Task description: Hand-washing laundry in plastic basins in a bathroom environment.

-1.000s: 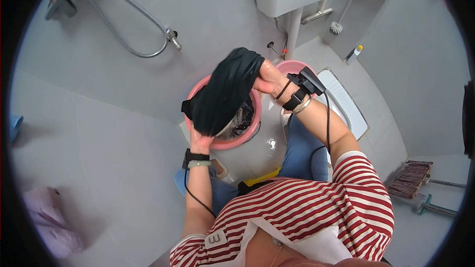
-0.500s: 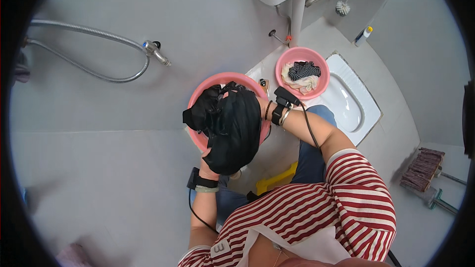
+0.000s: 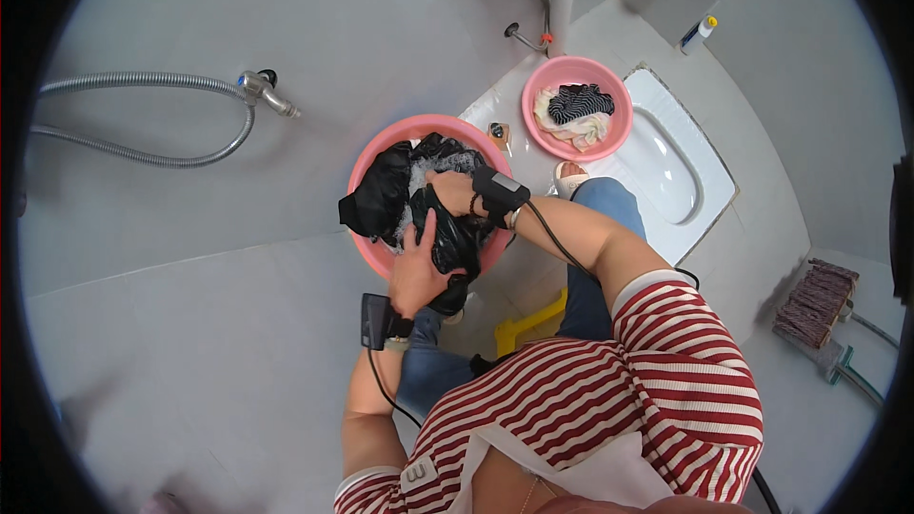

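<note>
A wet black garment lies bunched in a large pink basin, with foamy water around its folds. Part of the cloth hangs over the basin's near rim. My left hand rests on the near part of the cloth, its fingers spread and the thumb apart. Across from it, my right hand has its fingers curled into the garment near the basin's middle; the fingertips are partly hidden. Both wrists carry black strapped devices with cables.
Another pink basin holds a striped dark cloth and a pale cloth. Beside it lies a white squat toilet. A yellow stool shows under me. A broom stands at right, a hose tap on the left wall.
The black garment, lifted and spread over the basin's near side before, is now lower in the basin, with suds showing. My left hand has come from beneath it onto its top.
</note>
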The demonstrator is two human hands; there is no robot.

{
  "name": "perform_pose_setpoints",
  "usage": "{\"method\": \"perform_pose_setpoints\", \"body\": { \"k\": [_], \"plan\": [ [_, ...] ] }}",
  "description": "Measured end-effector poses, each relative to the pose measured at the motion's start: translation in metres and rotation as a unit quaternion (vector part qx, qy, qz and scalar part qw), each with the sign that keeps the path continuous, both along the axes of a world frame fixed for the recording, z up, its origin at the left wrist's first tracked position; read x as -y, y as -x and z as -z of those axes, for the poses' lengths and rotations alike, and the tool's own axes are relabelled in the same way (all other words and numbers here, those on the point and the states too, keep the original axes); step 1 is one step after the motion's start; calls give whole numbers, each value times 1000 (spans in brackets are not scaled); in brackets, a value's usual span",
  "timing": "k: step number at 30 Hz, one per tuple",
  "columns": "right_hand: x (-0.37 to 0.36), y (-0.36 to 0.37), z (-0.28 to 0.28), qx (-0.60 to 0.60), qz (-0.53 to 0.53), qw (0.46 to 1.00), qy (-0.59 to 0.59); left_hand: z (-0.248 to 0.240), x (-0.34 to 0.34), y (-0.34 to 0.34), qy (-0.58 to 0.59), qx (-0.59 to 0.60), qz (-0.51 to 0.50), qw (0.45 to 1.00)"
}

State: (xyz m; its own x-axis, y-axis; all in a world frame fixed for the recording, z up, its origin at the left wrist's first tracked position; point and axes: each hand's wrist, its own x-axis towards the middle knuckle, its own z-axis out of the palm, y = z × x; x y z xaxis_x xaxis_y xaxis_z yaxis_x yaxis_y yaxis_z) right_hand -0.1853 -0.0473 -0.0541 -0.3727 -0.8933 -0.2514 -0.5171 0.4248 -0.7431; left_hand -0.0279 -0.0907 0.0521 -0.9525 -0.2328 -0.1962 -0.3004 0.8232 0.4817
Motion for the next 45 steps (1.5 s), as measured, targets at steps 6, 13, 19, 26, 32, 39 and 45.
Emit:
{"method": "perform_pose_setpoints", "body": {
  "k": [6,13,19,26,32,39,45],
  "plan": [
    [6,8,1,41,15,998,-46,32,12,-5,-35,23,4,999],
    [-15,40,-76,596,25,797,94,129,102,-89,-338,-26,-190,921],
    [-20,39,-71,464,96,813,339,9,34,-26,191,-156,-42,968],
    [-15,-4,-61,751,72,585,296,4,1,-17,335,-146,11,931],
    [-13,17,-74,713,88,633,288,2,4,-14,89,-139,-43,985],
    [-6,16,-73,627,141,721,261,10,33,-23,-573,-143,-213,778],
    [0,9,-56,313,145,921,181,3,29,-6,-506,-60,-211,834]
  ]
}}
